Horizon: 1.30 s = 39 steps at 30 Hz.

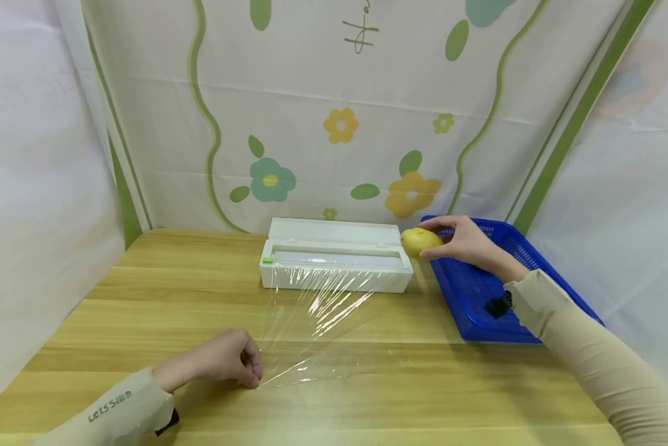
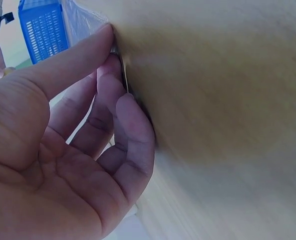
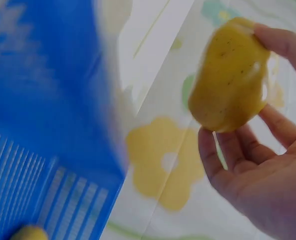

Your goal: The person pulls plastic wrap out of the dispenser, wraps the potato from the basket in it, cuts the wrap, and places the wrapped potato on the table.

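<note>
My left hand [image 1: 225, 359] pinches the near left corner of a clear sheet of plastic wrap [image 1: 322, 322], low over the table. The sheet runs from a long white wrap dispenser [image 1: 336, 282] whose lid stands up at the back. In the left wrist view, the thumb and index fingertip of the left hand [image 2: 83, 135] meet at the film's edge. My right hand [image 1: 464, 244] grips a yellow potato [image 1: 419, 241] between thumb and fingers, in the air beside the dispenser's right end. Dark specks dot the potato [image 3: 230, 77] in the right wrist view.
At the right of the table [image 1: 161, 297] stands a blue plastic basket [image 1: 456, 297] with slotted walls, under my right forearm. A yellow thing [image 3: 30, 233] shows inside it in the right wrist view. A flower-printed cloth [image 1: 311, 80] hangs behind the table.
</note>
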Tool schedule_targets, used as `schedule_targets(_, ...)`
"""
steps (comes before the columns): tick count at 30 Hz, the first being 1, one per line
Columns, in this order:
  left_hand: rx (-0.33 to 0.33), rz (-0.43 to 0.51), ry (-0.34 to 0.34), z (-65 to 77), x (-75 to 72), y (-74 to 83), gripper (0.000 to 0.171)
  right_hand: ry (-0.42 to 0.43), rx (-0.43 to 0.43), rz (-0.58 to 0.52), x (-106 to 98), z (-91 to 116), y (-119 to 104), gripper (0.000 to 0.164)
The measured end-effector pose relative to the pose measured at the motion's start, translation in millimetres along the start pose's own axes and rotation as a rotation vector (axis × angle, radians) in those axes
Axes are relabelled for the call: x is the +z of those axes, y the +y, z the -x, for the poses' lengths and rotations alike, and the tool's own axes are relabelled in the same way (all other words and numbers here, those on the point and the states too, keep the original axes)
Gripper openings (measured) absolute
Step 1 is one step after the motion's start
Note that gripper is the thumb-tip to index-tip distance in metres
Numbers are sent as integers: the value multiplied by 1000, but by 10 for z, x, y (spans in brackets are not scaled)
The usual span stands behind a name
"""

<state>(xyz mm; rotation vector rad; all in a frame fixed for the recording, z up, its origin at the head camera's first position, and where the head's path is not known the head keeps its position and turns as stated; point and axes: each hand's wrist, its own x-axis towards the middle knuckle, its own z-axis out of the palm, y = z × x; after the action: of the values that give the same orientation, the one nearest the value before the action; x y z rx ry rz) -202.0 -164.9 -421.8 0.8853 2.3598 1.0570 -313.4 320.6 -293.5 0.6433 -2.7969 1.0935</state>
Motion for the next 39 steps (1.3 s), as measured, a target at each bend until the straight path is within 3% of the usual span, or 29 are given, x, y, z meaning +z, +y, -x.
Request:
schedule_targets(5, 1, 3, 0, -5, -15, 7, 16, -17, -71, 15, 321, -1, -250, 61)
schedule_targets(14, 3, 1, 1, -7, -7, 21, 16, -98, -170, -103, 1004, 90, -577, 57)
schedule_targets(22, 2, 10, 3, 0, -13, 25, 16, -221, -221, -149, 1516, 115, -660, 53)
schedule_targets(29, -4, 5, 1, 11, -11, 30, 16, -264, -234, -127, 1748, 152, -681, 55)
schedule_targets(39, 0, 6, -4, -5, -11, 16, 16, -306, -253, -141, 1864, 186, -662, 55)
